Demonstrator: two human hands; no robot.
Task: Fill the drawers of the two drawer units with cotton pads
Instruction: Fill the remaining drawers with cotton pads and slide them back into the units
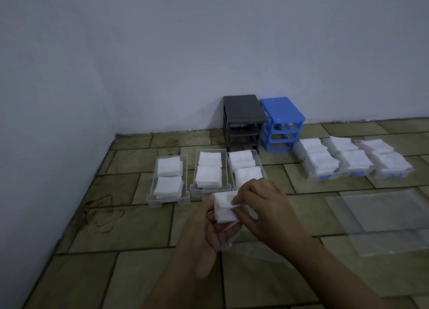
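Both hands are holding a small stack of cotton pads (pixel 226 206) just in front of the drawers: left hand (pixel 204 236) is cupping it from below w/ fingers curled round, right hand (pixel 260 206) is pinching its top right edge. Third clear drawer (pixel 247 169), lying directly beyond the right hand w/ long axis running away from the person, is looking like the next drop spot; right hand is nearer. Gray unit (pixel 242 120) and blue unit (pixel 282 122) are standing emptied by the wall

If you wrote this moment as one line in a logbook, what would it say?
hands: left and right hold cotton pads | six drawers: out on floor, padded | grey unit, blue unit: empty frames
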